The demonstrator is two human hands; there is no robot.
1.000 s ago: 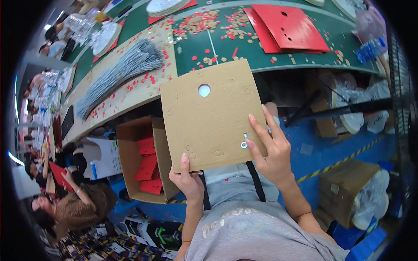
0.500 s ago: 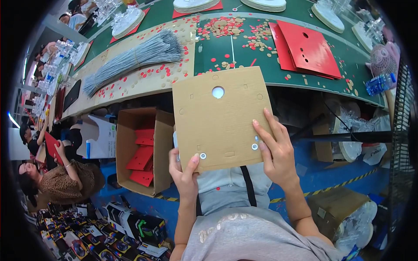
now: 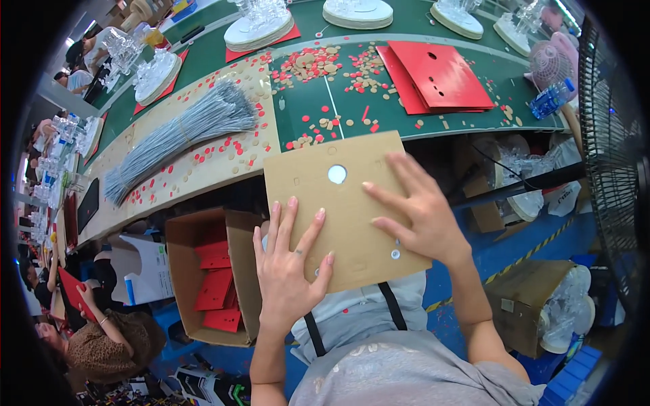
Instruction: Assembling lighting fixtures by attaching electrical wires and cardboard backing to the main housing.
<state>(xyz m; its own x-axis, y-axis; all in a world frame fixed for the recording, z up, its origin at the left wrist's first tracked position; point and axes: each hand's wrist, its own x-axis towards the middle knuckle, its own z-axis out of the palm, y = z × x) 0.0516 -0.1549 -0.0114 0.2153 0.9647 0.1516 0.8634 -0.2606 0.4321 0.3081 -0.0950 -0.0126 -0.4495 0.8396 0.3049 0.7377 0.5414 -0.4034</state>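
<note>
A square brown cardboard panel [image 3: 345, 227] lies in front of my lap, its upper edge close to the bench. It has a round hole near the top, small cut outlines, and small holes low down, one pair by my right wrist. My left hand [image 3: 288, 267] rests on the panel's lower left part with fingers spread, partly hiding the lower left hole. Over the right side is my right hand [image 3: 423, 213], fingers stretched out and slightly smeared by motion. Whether every right fingertip touches the cardboard, I cannot tell.
Ahead, the green bench [image 3: 298, 111] carries loose punched discs, red panels [image 3: 440, 78] and a bundle of grey wire ties [image 3: 183, 139]. An open carton [image 3: 177, 271] of red pieces stands left. A black fan [image 3: 613, 135] is at right; a seated person [image 3: 112, 338] holds a red panel.
My left hand has left its edge grip and now lies flat on the panel's face. My right hand has moved further onto the panel. The view has shifted.
</note>
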